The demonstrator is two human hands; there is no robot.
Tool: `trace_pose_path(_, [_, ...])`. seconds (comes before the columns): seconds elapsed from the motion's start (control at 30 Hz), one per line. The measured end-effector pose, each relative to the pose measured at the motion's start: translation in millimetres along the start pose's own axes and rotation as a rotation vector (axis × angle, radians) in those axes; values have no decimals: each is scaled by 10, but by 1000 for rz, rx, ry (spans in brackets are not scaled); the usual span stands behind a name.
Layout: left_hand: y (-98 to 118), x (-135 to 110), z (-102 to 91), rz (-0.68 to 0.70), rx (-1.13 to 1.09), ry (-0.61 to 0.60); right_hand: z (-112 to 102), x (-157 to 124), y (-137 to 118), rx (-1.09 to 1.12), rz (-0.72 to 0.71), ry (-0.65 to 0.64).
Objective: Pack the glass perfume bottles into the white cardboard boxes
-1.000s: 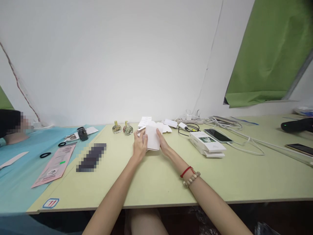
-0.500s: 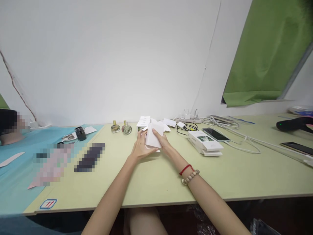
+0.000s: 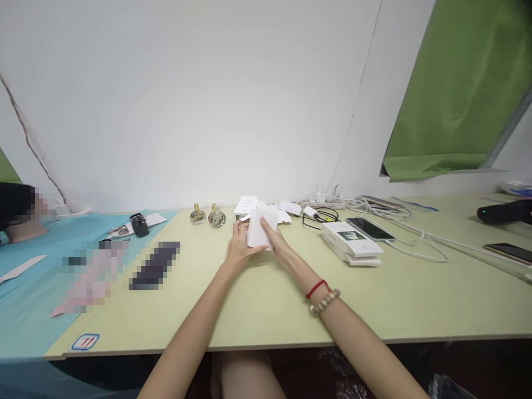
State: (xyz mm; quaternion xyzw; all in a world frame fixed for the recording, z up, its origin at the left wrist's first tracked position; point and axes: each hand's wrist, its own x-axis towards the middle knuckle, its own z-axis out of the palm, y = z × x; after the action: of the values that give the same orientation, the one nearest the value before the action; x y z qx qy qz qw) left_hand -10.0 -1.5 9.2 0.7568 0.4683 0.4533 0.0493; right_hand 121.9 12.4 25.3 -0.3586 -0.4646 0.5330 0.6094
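From my remote seat I see both hands meeting over the far middle of the pale green desk (image 3: 266, 316), closed together on a small white carton (image 3: 258, 228). The left hand (image 3: 239, 252) grips the carton's left edge, its fingers (image 3: 241, 231) wrapped around that side. The right hand (image 3: 278, 245) pinches it from the right, with fingers (image 3: 266, 226) laid across the front face. The carton stands roughly upright, and I cannot tell whether its lower edge touches the desk. Just behind it lie more white cartons and loose flaps (image 3: 247, 206). Left of those stand two small glass perfume bottles (image 3: 208, 216) with gold caps, side by side and well clear of my hands. On the right wrist I can make out a red string (image 3: 316, 288) and a bead bracelet (image 3: 325, 302). To the right of the hands sits a stack of flat white boxes (image 3: 351, 242), with a dark phone (image 3: 369, 228) just beyond it. A black cable (image 3: 322, 217) coils near a white power strip (image 3: 322, 204) by the wall. A blue cloth (image 3: 29, 302) covers the surface on the left, carrying a black jar (image 3: 139, 225). Another person (image 3: 16, 213) is partly in view at that far edge.
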Motion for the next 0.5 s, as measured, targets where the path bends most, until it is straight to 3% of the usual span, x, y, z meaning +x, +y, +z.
trace_pose_path(0.23, [30,-19,3,-54,-57,25,19,-10,-60,63,-12,25])
trace_pose_path(0.5, [-36,66,28,-110,-338,185,-71,1,-194,176,100,-170])
